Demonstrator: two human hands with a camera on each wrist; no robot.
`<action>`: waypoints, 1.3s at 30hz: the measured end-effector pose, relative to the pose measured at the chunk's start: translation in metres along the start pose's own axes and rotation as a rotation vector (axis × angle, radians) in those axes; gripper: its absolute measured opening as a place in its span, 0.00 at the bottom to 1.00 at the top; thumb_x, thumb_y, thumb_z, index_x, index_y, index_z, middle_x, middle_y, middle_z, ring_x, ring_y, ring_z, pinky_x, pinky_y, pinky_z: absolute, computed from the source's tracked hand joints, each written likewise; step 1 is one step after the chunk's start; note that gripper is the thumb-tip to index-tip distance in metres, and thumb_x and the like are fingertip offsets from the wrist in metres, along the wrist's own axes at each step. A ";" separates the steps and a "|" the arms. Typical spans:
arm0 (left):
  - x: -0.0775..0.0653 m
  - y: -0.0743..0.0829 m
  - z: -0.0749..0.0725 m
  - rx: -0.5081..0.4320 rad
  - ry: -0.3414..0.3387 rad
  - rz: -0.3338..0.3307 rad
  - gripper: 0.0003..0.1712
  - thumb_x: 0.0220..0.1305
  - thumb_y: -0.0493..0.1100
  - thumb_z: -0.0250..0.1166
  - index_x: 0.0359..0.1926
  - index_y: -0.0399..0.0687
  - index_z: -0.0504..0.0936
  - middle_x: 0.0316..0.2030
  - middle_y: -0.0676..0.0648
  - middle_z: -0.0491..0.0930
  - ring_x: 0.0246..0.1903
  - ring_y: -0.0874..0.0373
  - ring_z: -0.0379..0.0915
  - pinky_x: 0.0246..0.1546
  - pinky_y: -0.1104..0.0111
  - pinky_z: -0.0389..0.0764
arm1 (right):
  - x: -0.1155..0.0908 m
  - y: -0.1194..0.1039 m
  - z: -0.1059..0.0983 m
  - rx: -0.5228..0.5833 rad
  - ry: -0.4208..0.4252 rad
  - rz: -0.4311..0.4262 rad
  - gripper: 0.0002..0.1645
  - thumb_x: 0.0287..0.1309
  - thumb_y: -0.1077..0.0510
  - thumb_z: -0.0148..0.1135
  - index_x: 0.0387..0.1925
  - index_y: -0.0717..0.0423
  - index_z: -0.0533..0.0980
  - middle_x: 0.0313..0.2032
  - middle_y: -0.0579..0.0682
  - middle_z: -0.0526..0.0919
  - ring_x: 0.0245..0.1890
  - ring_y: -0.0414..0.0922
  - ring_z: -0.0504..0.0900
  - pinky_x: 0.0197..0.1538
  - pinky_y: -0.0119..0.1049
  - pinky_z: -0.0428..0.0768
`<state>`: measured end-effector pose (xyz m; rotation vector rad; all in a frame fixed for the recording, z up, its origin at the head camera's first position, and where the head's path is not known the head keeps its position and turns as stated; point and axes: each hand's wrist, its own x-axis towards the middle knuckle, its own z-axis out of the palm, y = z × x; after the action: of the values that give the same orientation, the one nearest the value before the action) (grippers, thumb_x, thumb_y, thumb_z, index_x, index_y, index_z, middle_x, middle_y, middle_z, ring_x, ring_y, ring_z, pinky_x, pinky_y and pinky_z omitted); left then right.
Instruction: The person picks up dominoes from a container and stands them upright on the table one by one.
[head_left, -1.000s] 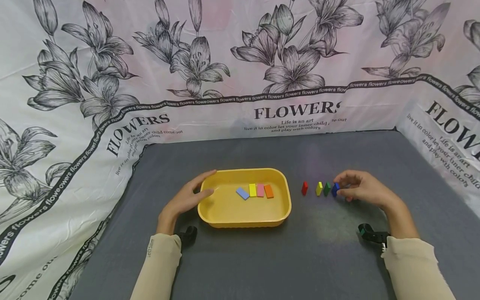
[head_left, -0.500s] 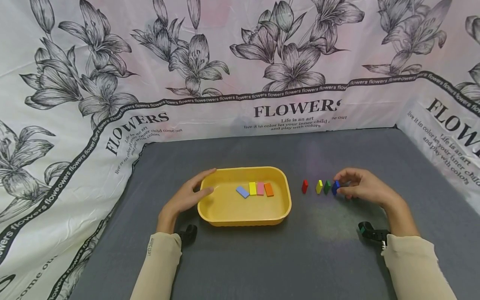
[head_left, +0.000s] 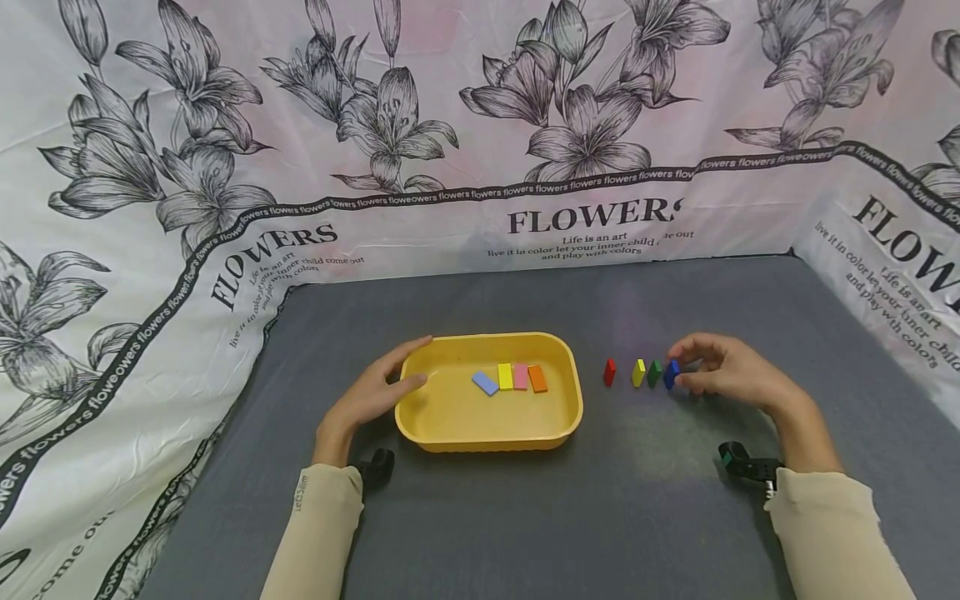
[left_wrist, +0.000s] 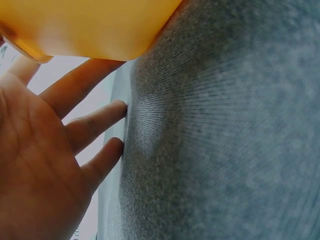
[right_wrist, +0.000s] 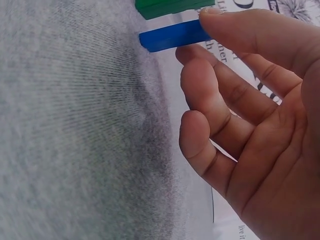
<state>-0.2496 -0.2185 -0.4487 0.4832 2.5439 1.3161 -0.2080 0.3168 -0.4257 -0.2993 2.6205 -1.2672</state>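
Note:
My right hand (head_left: 731,371) pinches a blue domino-like block (head_left: 672,375) between thumb and fingertips; the block stands upright on the grey table. Close to its left stands a green block (head_left: 655,375), also seen at the top of the right wrist view. Further left are a yellow block (head_left: 638,373) and a red block (head_left: 610,372), both on end, with a wider gap between them. My left hand (head_left: 371,396) rests against the left end of a yellow tray (head_left: 487,435), thumb over the rim. In the left wrist view, its fingers (left_wrist: 97,122) are spread and nearly straight.
Inside the tray lie a light blue block (head_left: 485,383), a yellow one (head_left: 505,377), a pink one (head_left: 521,377) and an orange one (head_left: 537,379). A floral printed cloth (head_left: 420,237) rises behind and beside the grey tabletop (head_left: 555,525).
The view has shifted very slightly. Both hands stay almost where they were, the right still pinching the blue block beside the green one.

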 end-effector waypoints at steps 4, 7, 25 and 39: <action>0.000 0.000 0.000 0.006 -0.004 0.002 0.35 0.72 0.51 0.63 0.76 0.73 0.63 0.78 0.51 0.60 0.74 0.43 0.60 0.74 0.39 0.59 | -0.001 -0.001 -0.001 0.005 0.009 -0.015 0.22 0.63 0.57 0.70 0.55 0.58 0.76 0.53 0.62 0.82 0.34 0.44 0.84 0.35 0.39 0.82; 0.000 0.000 0.000 0.012 -0.007 0.007 0.36 0.73 0.51 0.63 0.77 0.71 0.62 0.78 0.49 0.59 0.74 0.42 0.60 0.74 0.38 0.59 | -0.001 -0.003 -0.002 -0.004 0.031 -0.039 0.21 0.63 0.56 0.70 0.55 0.57 0.77 0.54 0.58 0.82 0.36 0.41 0.84 0.36 0.38 0.83; -0.001 0.002 -0.001 0.012 -0.011 0.034 0.37 0.73 0.50 0.63 0.78 0.65 0.61 0.79 0.47 0.58 0.76 0.41 0.57 0.74 0.37 0.57 | 0.000 -0.049 0.013 -0.062 0.218 -0.251 0.22 0.63 0.58 0.70 0.58 0.50 0.79 0.45 0.29 0.82 0.32 0.39 0.79 0.31 0.34 0.78; 0.000 0.003 -0.001 0.016 0.002 -0.004 0.35 0.72 0.54 0.63 0.76 0.72 0.63 0.78 0.51 0.61 0.74 0.44 0.62 0.73 0.40 0.61 | 0.037 -0.110 0.067 -0.130 0.112 -0.342 0.18 0.60 0.60 0.72 0.52 0.53 0.83 0.40 0.51 0.87 0.22 0.41 0.74 0.24 0.33 0.75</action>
<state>-0.2494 -0.2173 -0.4457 0.4797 2.5575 1.2956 -0.2146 0.1899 -0.3839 -0.7463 2.8410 -1.2407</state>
